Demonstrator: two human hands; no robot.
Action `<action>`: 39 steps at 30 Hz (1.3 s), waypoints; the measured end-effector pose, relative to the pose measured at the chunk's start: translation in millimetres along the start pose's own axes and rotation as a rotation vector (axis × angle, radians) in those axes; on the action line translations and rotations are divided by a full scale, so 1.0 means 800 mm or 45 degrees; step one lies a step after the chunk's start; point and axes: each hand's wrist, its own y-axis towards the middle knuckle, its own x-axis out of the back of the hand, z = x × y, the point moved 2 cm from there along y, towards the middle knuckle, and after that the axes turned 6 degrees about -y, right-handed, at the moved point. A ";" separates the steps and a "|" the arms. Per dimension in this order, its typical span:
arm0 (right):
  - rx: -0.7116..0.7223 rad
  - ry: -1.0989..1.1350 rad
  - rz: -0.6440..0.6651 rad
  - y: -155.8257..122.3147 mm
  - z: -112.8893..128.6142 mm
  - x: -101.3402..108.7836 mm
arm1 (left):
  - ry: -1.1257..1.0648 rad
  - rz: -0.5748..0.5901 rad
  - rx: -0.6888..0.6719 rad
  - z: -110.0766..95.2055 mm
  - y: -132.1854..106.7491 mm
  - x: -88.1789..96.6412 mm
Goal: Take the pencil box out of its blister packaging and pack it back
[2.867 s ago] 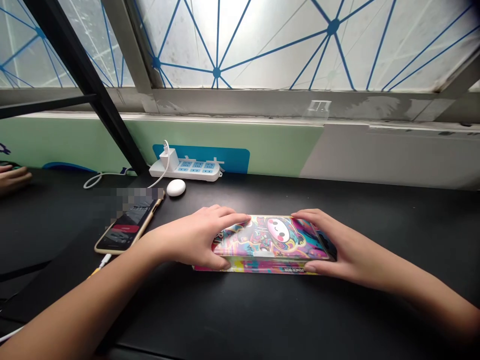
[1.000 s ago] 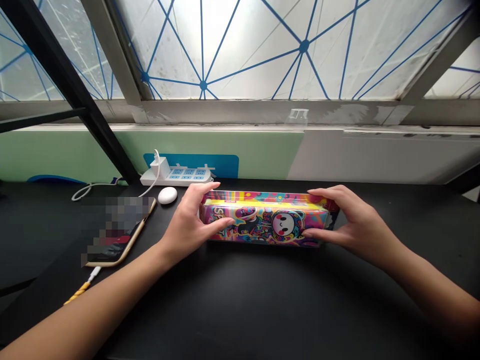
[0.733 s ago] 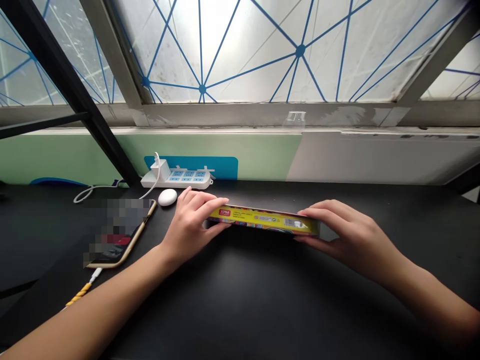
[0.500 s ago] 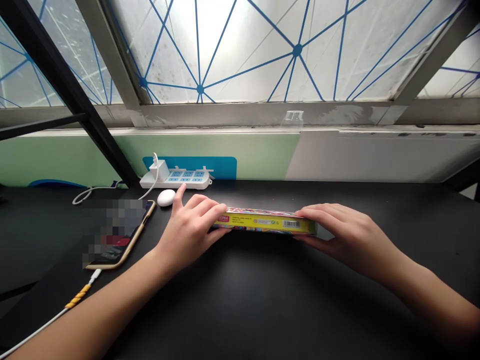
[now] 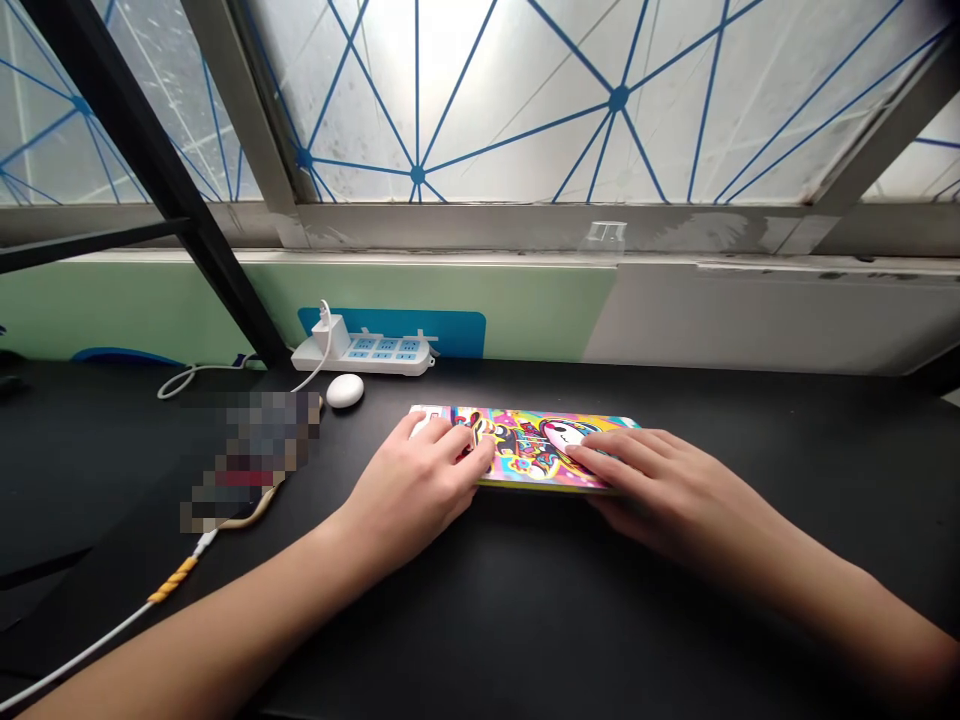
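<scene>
Phone (image 5: pixel 251 460), white puck (image 5: pixel 346 390) and power strip (image 5: pixel 365 350) crowd the left; the black desk (image 5: pixel 787 440) lies open rightward.

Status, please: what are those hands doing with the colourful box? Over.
Left hand and right hand flat on the pencil box. Box lies flat on the desk. Phone and power strip off to its left, apart.

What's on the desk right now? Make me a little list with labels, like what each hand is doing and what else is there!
Left hand: lies flat on the left end of the pencil box
Right hand: lies flat on the box's right end
Box: flat on the black desk, cartoon side up
Left of box: phone with a cable plugged in
Behind box: small white oval thing; power strip with a white charger in it
Back: window with blue lines
</scene>
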 end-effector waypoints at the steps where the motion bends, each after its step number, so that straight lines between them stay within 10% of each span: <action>1: 0.002 0.010 0.012 0.001 0.003 -0.002 | -0.019 0.009 0.001 -0.001 0.000 -0.001; 8: 0.000 0.088 0.059 -0.001 0.007 -0.012 | -0.231 -0.060 0.044 0.023 0.002 0.009; 14: -0.018 0.130 0.170 -0.010 -0.005 -0.018 | -0.003 0.001 0.552 0.077 -0.005 0.011; 17: -0.031 0.144 0.202 -0.012 -0.007 -0.021 | -0.263 0.174 0.737 0.085 -0.007 -0.001; 28: -0.055 0.120 0.228 -0.010 0.009 -0.022 | -1.500 -0.073 0.785 0.057 0.004 -0.046; 39: -0.086 0.171 0.351 -0.022 -0.005 -0.020 | -1.881 -0.083 0.945 0.064 0.008 -0.051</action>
